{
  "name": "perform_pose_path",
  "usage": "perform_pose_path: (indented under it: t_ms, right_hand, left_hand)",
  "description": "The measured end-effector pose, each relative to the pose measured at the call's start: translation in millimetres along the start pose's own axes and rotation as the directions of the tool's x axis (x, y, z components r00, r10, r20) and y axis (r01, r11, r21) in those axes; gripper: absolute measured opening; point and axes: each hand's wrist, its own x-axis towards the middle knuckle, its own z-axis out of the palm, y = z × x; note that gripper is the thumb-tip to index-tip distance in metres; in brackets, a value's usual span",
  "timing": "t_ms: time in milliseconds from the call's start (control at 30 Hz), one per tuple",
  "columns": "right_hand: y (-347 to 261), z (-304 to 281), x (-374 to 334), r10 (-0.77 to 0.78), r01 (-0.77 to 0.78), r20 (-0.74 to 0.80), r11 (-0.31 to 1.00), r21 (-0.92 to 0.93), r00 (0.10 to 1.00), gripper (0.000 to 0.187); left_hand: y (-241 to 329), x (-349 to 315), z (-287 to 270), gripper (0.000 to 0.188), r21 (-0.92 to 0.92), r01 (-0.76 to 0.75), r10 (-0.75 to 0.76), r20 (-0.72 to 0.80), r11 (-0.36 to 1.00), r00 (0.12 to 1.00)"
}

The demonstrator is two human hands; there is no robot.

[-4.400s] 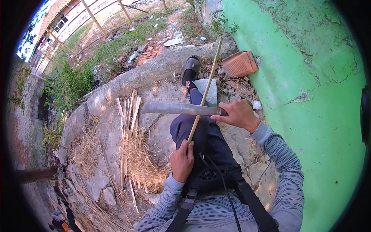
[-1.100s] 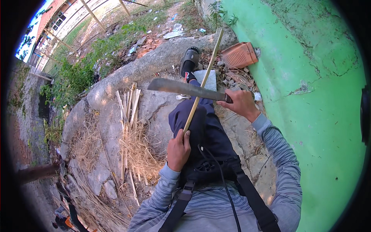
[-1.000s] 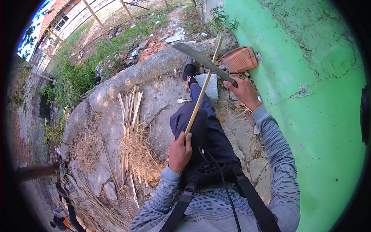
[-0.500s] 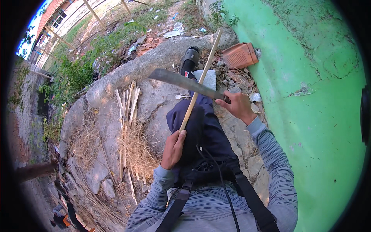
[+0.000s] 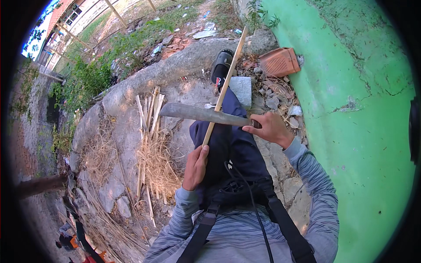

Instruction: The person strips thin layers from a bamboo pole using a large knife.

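The left hand [image 5: 196, 167] is clenched round the near end of a long bamboo stick [image 5: 224, 85], which slants away over the dark-trousered knee toward a grey stone block [image 5: 242, 90]. The right hand [image 5: 268, 129] grips the handle of a machete [image 5: 199, 114], its blade lying across the stick just beyond the left hand. Shaving cleanly, I'd judge, means a shallow blade angle, strokes away from the body, fingers well behind the edge. Farther off lie split bamboo strips [image 5: 149, 109], dry shavings [image 5: 155, 164] and a red brick [image 5: 279, 62].
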Motion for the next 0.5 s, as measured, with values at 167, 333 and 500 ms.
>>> perform_pose_path:
  t_ms: [167, 333, 500]
  right_hand:
    - [61, -30, 54, 0.161, -0.152, -0.173, 0.986, 0.066, 0.972, 0.075]
    - [80, -38, 77, 0.283, -0.249, -0.267, 0.956, 0.154, 0.921, 0.073]
    - [5, -15, 7, 0.038, -0.050, 0.077, 0.986, 0.160, 0.996, 0.078]
  left_hand:
    - [10, 2, 3, 0.042, 0.078, -0.075, 0.078, -0.041, 0.994, 0.996]
    - [5, 5, 2, 0.046, 0.184, -0.099, 0.107, -0.037, 0.978, 0.994]
    - [1, 1, 5, 0.046, 0.097, -0.057, 0.062, -0.056, 0.994, 0.996]
